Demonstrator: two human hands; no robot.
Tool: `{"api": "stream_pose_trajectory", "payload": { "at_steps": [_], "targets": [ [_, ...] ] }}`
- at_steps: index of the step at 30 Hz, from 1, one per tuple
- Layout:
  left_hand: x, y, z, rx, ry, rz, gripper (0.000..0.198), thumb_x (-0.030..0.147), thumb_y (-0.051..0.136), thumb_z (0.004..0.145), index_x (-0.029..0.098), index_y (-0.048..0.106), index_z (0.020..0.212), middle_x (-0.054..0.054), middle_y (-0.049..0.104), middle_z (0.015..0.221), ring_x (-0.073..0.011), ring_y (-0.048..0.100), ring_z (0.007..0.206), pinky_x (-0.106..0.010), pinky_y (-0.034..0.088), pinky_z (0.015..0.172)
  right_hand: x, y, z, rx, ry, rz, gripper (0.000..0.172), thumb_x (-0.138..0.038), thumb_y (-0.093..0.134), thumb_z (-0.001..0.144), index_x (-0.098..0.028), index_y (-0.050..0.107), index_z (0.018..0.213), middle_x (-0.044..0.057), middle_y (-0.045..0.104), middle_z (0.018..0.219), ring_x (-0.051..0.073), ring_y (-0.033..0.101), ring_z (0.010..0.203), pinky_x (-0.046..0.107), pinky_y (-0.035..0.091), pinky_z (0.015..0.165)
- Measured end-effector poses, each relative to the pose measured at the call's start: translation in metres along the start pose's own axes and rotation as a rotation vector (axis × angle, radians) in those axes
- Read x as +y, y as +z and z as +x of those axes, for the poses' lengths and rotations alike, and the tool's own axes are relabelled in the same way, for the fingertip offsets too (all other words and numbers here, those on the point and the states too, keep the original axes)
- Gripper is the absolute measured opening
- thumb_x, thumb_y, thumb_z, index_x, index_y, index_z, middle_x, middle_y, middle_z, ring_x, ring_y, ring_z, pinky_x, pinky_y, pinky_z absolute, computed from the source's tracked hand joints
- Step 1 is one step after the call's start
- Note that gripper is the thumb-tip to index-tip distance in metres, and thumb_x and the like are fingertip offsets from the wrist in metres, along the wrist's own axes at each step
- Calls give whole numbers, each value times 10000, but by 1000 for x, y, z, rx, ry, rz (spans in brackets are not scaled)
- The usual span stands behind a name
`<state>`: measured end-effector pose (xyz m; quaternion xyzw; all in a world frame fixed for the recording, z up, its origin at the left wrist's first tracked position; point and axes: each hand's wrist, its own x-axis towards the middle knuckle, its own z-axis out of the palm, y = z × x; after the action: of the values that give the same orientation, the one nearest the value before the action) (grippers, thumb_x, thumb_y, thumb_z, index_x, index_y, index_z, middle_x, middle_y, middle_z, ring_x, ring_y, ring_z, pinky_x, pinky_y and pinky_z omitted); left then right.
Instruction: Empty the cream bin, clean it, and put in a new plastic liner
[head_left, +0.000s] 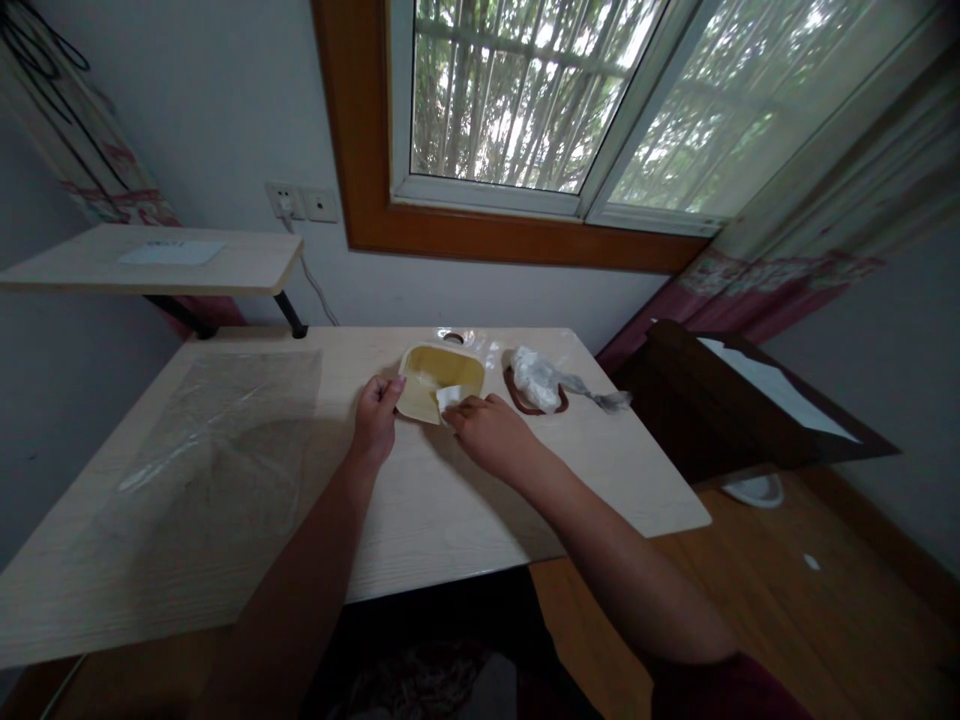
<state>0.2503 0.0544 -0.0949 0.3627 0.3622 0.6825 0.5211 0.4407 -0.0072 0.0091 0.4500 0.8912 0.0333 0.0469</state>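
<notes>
My left hand point(377, 415) is closed on the left rim of a shallow yellowish container point(424, 368), which is tilted above the table. My right hand point(486, 428) pinches a white tissue point(451, 396) against the container's near right side. The fingertips of that hand are partly hidden by the tissue and the hand itself. To the right, a crumpled white plastic bag point(536, 378) lies over a reddish-brown ring-shaped item point(517, 393), most of which the bag covers.
A clear plastic sheet point(225, 440) lies on the left of the light wooden table point(450, 520). A raised shelf point(247, 265) stands at the back left. Clear plastic with a small brown item point(453, 338) sits by the back edge. Dark furniture point(750, 400) stands to the right.
</notes>
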Motion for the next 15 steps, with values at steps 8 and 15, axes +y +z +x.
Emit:
{"api": "stream_pose_trajectory", "payload": {
  "at_steps": [8,15],
  "targets": [
    [8,-2,3,-55,18,85,443,509,803,774,195,491,752,32,534,702,-102,537,650,-204,452,598,9,23,12,95,2,-30,249,-154,548,977,-131,706,1168,151,763,1082,268,681,1063,367,503,889],
    [11,0,4,-75,2,-4,422,455,818,756,213,503,897,22,595,835,-116,617,740,-239,514,691,10,48,28,255,45,122,351,-205,537,1009,-144,642,1338,145,729,1261,230,668,1158,336,492,1009]
  ]
}}
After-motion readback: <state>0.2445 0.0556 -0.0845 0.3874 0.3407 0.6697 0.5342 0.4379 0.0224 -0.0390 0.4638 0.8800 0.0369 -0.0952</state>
